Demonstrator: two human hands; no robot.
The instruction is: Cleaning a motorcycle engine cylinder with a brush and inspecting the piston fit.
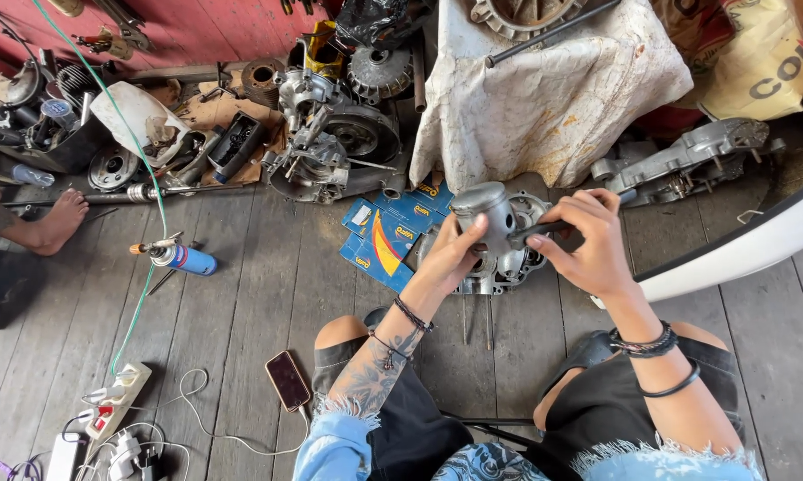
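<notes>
My left hand (455, 254) grips a grey metal piston (483, 212) from below, holding it up in front of me. My right hand (588, 239) pinches a dark rod-like part (537, 232) against the piston's right side. Right under both hands a silver engine case half (508, 264) lies on the wooden plank floor. Blue cardboard parts boxes (385, 240) lie flat just left of the case. I sit cross-legged with my knees on either side of the case.
An engine block (330, 147) and loose parts lie at the back. A cloth-covered pile (544, 93) stands behind my hands, another engine cover (686, 160) to the right. A blue gas torch (180, 258), phone (287, 380) and power strip (116, 396) lie left. Another person's foot (58, 223) rests far left.
</notes>
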